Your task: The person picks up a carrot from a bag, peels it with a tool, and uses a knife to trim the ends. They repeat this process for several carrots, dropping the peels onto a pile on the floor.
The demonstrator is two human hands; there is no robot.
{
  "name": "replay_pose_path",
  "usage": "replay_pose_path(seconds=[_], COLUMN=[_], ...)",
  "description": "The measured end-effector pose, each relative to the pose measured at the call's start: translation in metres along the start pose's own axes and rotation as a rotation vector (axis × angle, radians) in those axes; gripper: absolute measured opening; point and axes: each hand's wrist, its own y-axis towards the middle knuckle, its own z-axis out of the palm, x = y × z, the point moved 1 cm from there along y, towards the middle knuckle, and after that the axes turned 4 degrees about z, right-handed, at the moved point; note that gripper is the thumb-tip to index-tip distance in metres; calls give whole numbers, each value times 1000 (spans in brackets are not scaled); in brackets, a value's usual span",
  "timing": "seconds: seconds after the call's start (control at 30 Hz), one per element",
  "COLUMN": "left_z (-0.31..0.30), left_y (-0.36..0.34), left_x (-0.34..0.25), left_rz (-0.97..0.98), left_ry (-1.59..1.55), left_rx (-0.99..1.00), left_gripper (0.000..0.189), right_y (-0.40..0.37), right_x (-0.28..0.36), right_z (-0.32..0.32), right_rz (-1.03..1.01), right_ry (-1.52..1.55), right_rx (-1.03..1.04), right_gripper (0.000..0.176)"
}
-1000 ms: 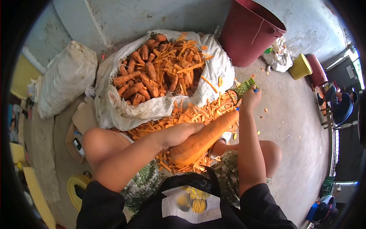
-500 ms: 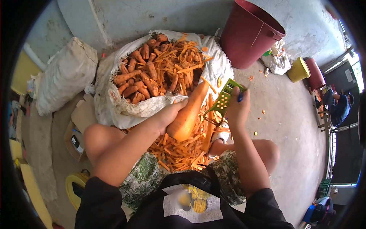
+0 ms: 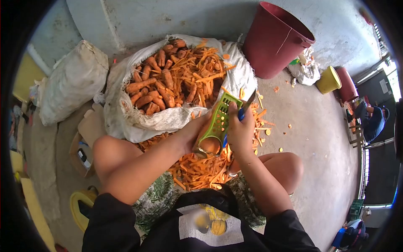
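Note:
My right hand (image 3: pixel 242 132) is closed around a green grater-peeler (image 3: pixel 219 119) with rows of holes and a looped end. The same hand also grips a knife (image 3: pixel 250 101), its blue handle under the fingers and its blade pointing up and away. My left hand (image 3: pixel 200 127) is wrapped round a large carrot (image 3: pixel 210 145), mostly hidden behind the green peeler lying over it. Below my hands, a heap of carrot peelings (image 3: pixel 201 170) covers the floor between my legs.
Just ahead stands an open white sack (image 3: pixel 138 126) of unpeeled carrots (image 3: pixel 168 82) and peelings. A dark red bin (image 3: pixel 268 46) is behind it to the right. At left are a closed white sack (image 3: pixel 73 84) and a cardboard box (image 3: pixel 94 126). A person (image 3: pixel 373 122) sits far right.
My right hand has moved left and toward me, bringing the green peeler over the carrot. The knife blade now shows beside it. My left hand still holds the carrot.

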Motion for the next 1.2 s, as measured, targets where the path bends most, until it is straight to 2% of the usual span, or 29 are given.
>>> replay_pose_path(seconds=[0.07, 0.27, 0.37, 0.43, 0.47, 0.5, 0.57, 0.6, 0.63, 0.67, 0.7, 0.73, 0.77, 0.83, 0.87, 0.9, 0.97, 1.0, 1.03, 1.07, 1.13, 1.2], left_z=[-11, -16, -7, -6, -5, -3, 1, -5, 0, 8, 13, 3, -2, -9, -10, -18, -28, -19, -15, -13, -12, -12], left_y=[6, 11, 9, 8, 5, 0, -9, -9, -14, -21, -25, -21, -17, -10, -5, 2, 16, 12, 9, 6, 4, 4], left_x=[5, 7, 2, -1, 0, 2, 5, 7, 6, 3, 0, 2, 1, 0, 3, 6, 11, 10, 7, 5, 5, 7], left_rz=[-24, -42, -2, 6, -77, -79, -232, -194, -191, -148, -105, -175, -174, -272, -193, -192, -138, -112, -113, -109, -95, -68], left_ry=[4, 16, 113, 368, 446, 447, 512, 495, 496, 500, 504, 406, 403, 305, 335, 334, 152, 148, 148, 172, 204, 181], left_rx=[-13, -97, -77, 70, 34, 34, 105, 192, 191, 168, 144, 167, 166, 46, -26, -25, 94, -25, -22, -53, -152, -159], left_gripper=[33, 32, 32, 35, 38, 38, 40, 41, 41, 42, 44, 46, 46, 43, 42, 42, 41, 38, 38, 36, 35, 35], right_y=[-5, -2, 4, 19, 35, 51, 88, 97, 103, 109, 111, 112, 108, 72, 55, 39, 17, 6, -1, -6, -13, -12], right_x=[6, -3, -10, -20, -26, -33, -63, -63, -62, -65, -64, -66, -69, -36, -20, -11, -11, -11, -10, -9, -7, -12], right_z=[4, 5, 3, -4, -14, -26, -58, -70, -79, -88, -92, -93, -91, -61, -47, -33, -12, -3, 4, 6, 9, 8], right_rz=[-27, -38, -59, -51, -33, -16, -38, -73, -109, -111, -32, 47, 47, 66, 94, 121, 18, -13, -43, -44, -43, -89], right_ry=[-148, -312, -414, -462, -511, -560, -581, -591, -599, -593, -403, -217, -219, 5, -4, -11, -67, -96, -125, -126, -330, -403], right_rx=[2, -29, -75, -102, -201, -301, -435, -540, -646, -648, -623, -591, -589, -359, -284, -211, -88, -41, 7, 5, 29, -8], right_gripper=[25, 24, 24, 24, 25, 26, 28, 28, 29, 29, 29, 28, 28, 29, 29, 29, 22, 21, 21, 21, 18, 17])
